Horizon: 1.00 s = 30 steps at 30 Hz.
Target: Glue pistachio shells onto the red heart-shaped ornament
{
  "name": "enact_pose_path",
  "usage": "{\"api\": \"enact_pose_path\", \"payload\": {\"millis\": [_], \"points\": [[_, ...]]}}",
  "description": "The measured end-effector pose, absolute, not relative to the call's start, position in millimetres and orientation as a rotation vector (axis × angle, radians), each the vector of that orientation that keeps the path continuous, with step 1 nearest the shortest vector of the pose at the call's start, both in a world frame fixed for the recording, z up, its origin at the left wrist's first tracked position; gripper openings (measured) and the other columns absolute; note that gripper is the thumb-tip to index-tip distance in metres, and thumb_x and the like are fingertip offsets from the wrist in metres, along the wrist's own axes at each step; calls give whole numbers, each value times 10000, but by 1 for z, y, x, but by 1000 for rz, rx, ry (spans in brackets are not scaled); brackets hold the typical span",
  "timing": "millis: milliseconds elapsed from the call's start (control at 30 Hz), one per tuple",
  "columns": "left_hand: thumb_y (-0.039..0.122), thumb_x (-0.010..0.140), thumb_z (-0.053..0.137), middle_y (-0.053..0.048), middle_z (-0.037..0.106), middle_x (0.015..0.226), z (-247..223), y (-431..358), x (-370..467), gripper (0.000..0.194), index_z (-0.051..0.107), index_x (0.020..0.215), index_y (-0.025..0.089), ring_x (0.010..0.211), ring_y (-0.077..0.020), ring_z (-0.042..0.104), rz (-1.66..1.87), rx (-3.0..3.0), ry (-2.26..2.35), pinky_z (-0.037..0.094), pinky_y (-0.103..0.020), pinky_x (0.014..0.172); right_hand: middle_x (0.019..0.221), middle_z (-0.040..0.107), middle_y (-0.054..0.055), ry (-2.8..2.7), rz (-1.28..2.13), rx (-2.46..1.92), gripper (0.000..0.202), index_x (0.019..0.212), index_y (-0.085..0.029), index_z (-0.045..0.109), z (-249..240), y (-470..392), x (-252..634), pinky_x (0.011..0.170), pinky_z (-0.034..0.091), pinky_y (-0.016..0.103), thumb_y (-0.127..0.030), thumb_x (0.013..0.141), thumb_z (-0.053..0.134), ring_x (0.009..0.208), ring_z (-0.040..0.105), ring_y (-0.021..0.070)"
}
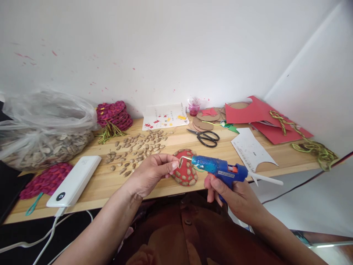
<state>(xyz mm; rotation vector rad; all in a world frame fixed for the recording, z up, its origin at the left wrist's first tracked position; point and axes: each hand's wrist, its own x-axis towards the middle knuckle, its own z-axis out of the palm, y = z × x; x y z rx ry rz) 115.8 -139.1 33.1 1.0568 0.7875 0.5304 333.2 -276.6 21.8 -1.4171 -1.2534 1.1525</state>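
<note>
My left hand (154, 171) pinches a small brown seed shell (181, 163) between thumb and fingertips. My right hand (231, 191) is wrapped round the grip of a blue hot glue gun (211, 165). The gun's nozzle points left, with its tip at the pinched shell; I cannot tell whether they touch. Beneath both lies a red round disc (183, 173) at the table's front edge, with shells along its rim and in rows across it. Part of the disc is hidden by my fingers and the gun. Many loose shells (146, 147) are spread left of it.
On the wooden table (176, 138) lie black-handled scissors (206, 139), a white power bank (74, 180) with a cable, and cut red card (273, 125). A plastic bag of shells (46, 136) stands left, beside purple shell-covered pieces (114, 116). Green yarn (317, 149) hangs at right.
</note>
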Motion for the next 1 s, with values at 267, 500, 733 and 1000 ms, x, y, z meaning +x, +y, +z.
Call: {"api": "enact_pose_path", "payload": {"millis": [267, 500, 733, 1000], "points": [[421, 622, 932, 7, 617, 658, 32, -139, 115, 362, 762, 772, 139, 595, -62, 471, 536, 1058, 774, 360, -191, 577, 639, 691, 14, -1262, 1144, -1405, 421, 867, -190, 660, 19, -274, 333, 486, 412, 265, -584, 958, 539, 501, 532, 116], [419, 609, 939, 5, 616, 651, 33, -139, 116, 366, 761, 762, 139, 590, -62, 470, 538, 1054, 789, 367, -185, 573, 646, 695, 15, -1246, 1166, -1426, 425, 868, -193, 659, 20, -275, 333, 487, 406, 267, -594, 949, 545, 502, 522, 115], [372, 623, 940, -6, 627, 672, 31, -139, 116, 340, 753, 765, 126, 598, -63, 485, 576, 998, 771, 387, -175, 571, 663, 692, 29, -1310, 1165, -1470, 459, 860, -185, 683, 15, -278, 337, 508, 421, 282, -594, 969, 506, 519, 536, 126], [333, 657, 927, -8, 598, 648, 31, -139, 119, 308, 718, 742, 123, 599, -73, 503, 586, 859, 713, 413, -171, 559, 703, 688, 34, -1393, 1150, -1469, 470, 812, -186, 694, 13, -282, 338, 518, 433, 282, -559, 997, 475, 539, 542, 124]]}}
